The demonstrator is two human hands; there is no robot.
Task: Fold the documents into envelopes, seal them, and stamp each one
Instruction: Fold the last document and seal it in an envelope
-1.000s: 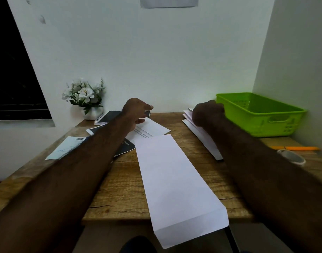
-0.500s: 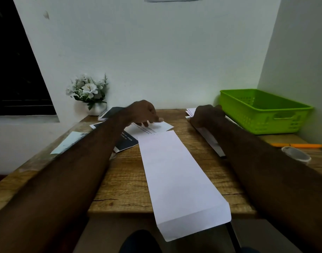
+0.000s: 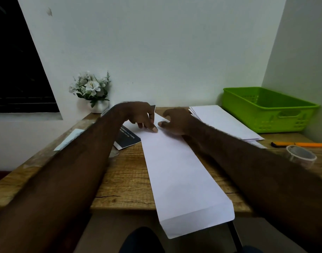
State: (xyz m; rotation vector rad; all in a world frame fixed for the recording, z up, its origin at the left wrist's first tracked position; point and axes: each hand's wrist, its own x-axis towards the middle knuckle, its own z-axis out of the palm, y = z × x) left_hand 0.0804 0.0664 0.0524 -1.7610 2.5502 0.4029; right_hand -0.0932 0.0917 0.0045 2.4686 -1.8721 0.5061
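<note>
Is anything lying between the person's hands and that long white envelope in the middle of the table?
Nothing visible does. The left hand has its fingers on paper at the far end of the long white envelope. The right hand hovers just beside that end, with only bare paper between them.

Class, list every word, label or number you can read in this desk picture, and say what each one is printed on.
Dark printed sheet: several lines of white print, too small and blurred to read.
Long white envelope: no writing visible.
Envelope stack: no writing visible.
Green basket: no label or brand visible.
No text in this picture can be quoted.
</note>
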